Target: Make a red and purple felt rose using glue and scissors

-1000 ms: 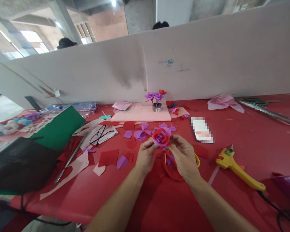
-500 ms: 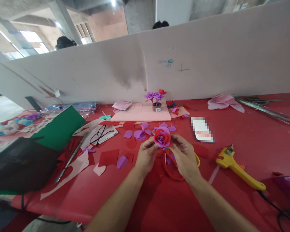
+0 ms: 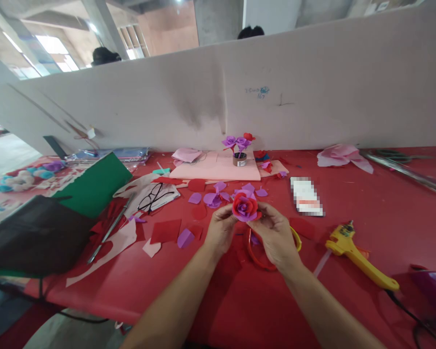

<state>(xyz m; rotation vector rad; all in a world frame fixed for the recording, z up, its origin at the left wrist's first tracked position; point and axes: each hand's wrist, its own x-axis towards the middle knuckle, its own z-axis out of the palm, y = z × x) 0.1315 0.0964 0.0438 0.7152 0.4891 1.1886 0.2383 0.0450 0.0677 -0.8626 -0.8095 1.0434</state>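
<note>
Between my two hands is a paper rose (image 3: 244, 206) with red and purple petals, its open face turned toward me. My left hand (image 3: 220, 228) pinches it from the left side, fingers closed at the petals. From the right, my right hand (image 3: 275, 233) grips its lower edge with thumb and fingers. Beneath my right hand lie scissors with red handles (image 3: 255, 257), partly covered by the hand and wrist. Loose purple petals (image 3: 213, 198) are scattered just beyond my left hand. The underside of the rose is hidden.
A yellow glue gun (image 3: 359, 257) with a cord lies at right, near a phone (image 3: 306, 196). Eyeglasses (image 3: 154, 198), red paper pieces (image 3: 166, 231) and a green sheet (image 3: 96, 186) are at left. Finished flowers stand in a small pot (image 3: 240, 159) before the white partition (image 3: 131, 106).
The camera view has shifted slightly, so the scene sits a little to the right. Both hands stay on the rose, with hardly any movement of their own.
</note>
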